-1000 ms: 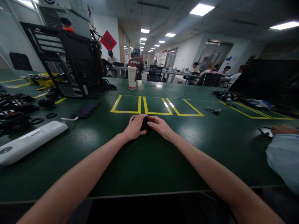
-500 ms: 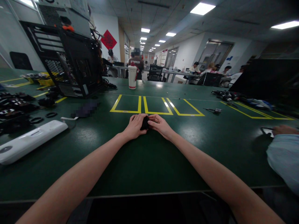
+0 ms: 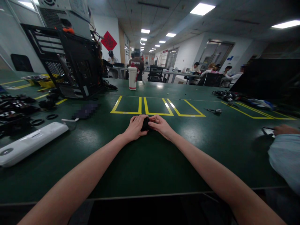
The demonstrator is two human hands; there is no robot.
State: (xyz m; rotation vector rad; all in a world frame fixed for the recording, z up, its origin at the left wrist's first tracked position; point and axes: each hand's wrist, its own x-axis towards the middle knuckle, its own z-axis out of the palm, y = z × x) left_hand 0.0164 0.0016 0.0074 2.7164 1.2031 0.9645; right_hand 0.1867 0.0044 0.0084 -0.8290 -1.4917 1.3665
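Observation:
A small black object [image 3: 145,124] is between my two hands, low over the green table [image 3: 150,165]. Its kind cannot be made out, since fingers cover much of it. My left hand [image 3: 136,126] wraps round its left side, with the thumb below and the fingers over the top. From the right, the fingers and thumb of my right hand [image 3: 161,126] pinch at its right edge. Just beyond the hands lie yellow tape outlines [image 3: 159,113] on the tabletop.
On the left stand a black computer case [image 3: 75,65], a white power strip [image 3: 35,142] and black rings [image 3: 37,122]. A white cup [image 3: 132,78] is farther back. At right lie a screwdriver-like tool [image 3: 217,111] and cables [image 3: 221,93]; another person's hand [image 3: 286,129] holds a phone-like thing [image 3: 267,132].
My hands stay almost still around the black object, with only slight finger shifts on the right. The other person's phone-like thing at the right has tilted a little.

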